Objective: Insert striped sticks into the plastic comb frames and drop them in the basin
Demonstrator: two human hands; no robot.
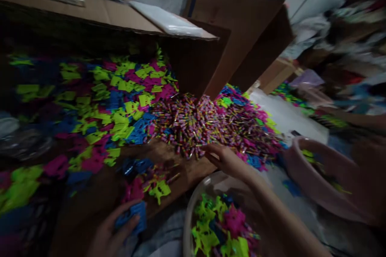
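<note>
My left hand point(116, 229) is closed around a blue plastic piece point(135, 217) near the bottom edge. My right hand point(221, 156) reaches to the near edge of a heap of small, shiny, multicoloured sticks point(193, 124). Its fingers are stretched out and slightly apart, with nothing visible in them; the tips are blurred. Under the right forearm stands a clear tub point(189, 213) with yellow-green, pink and blue plastic pieces inside. Beside the left hand, on a brown board point(187, 172), lie a yellow-green piece point(159, 190), a pink piece point(135, 188) and a few sticks.
Many flat plastic pieces point(120, 84) spread across the left under a cardboard flap point(105, 12). A cardboard box point(238, 16) rises behind the stick heap. At the right, a pink basin point(319, 192) stands near another person's arm point(356, 118).
</note>
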